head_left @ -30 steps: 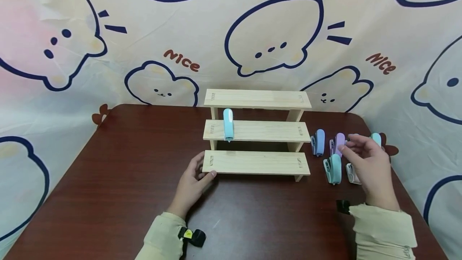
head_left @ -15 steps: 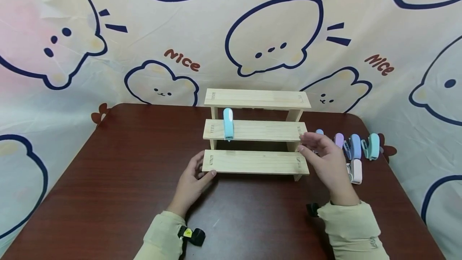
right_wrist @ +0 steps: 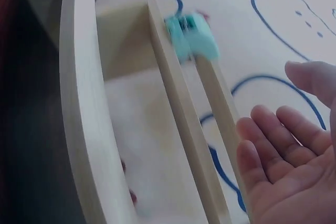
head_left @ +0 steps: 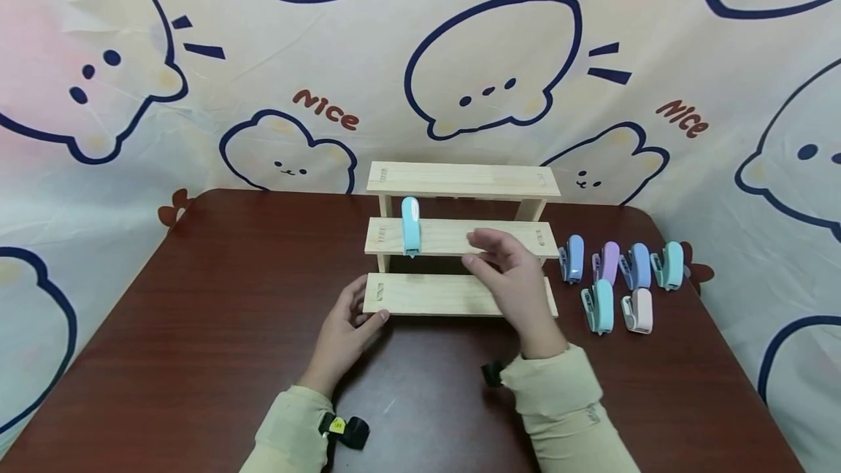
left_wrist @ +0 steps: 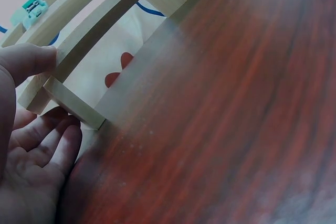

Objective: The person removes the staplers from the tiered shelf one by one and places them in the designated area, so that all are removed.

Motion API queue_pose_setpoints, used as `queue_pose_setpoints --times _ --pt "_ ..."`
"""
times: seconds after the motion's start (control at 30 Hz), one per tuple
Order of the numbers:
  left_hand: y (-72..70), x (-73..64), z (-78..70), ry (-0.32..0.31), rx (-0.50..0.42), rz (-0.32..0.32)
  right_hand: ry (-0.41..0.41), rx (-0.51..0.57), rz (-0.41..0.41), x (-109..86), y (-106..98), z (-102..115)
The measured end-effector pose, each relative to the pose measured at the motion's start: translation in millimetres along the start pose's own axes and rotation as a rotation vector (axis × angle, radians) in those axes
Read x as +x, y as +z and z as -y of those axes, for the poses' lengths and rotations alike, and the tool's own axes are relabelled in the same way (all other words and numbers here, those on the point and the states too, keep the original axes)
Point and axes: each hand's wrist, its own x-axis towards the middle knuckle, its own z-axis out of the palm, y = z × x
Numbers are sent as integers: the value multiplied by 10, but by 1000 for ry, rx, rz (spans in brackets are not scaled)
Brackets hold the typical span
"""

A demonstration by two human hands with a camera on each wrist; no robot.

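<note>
A three-tier wooden rack (head_left: pixel 427 294) stands on the table, its steps rising toward the back. My left hand (head_left: pixel 344 338) grips the left end of the lowest board; in the left wrist view, its thumb (left_wrist: pixel 34 61) lies on the board's front and the fingers curl by the side support. On the left part of the middle step sits a light-blue mini stapler (head_left: pixel 410 226), which looks teal in the right wrist view. My right hand (head_left: pixel 515 287) hovers in front of the right half of the middle and lowest steps. Its fingers are loosely bent, with nothing between them.
Right of the rack, several mini staplers stand in two rows: a blue one (head_left: pixel 573 260), a purple one (head_left: pixel 607 263), another blue one (head_left: pixel 637 267), teal ones (head_left: pixel 669 266) and a white one (head_left: pixel 639 311). A cartoon-printed cloth (head_left: pixel 486 42) hangs behind the table (head_left: pixel 197 327).
My right hand has moved left, from over the staplers at the right to in front of the rack. My left hand keeps its grip, and the light-blue stapler stays on the middle step.
</note>
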Motion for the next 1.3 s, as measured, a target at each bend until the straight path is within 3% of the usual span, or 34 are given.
queue_pose_setpoints --times 0.13,0.4,0.67,1.0,1.2,1.3 --pt "-28 -15 -12 -14 24 -5 -51 43 -7 30 309 55" --pt "13 -4 -18 12 -3 10 -63 -11 -48 130 704 192" --pt "37 -11 -24 -6 -19 16 -155 -203 -84 231 1000 212" --pt "2 -18 -9 -7 -7 -1 -14 -417 -100 344 958 12" --pt "-8 -27 -41 -14 -9 8 -63 -407 -131 316 875 -40" --pt "-9 -41 -86 -9 -7 7 -58 -357 -101 281 800 -39"
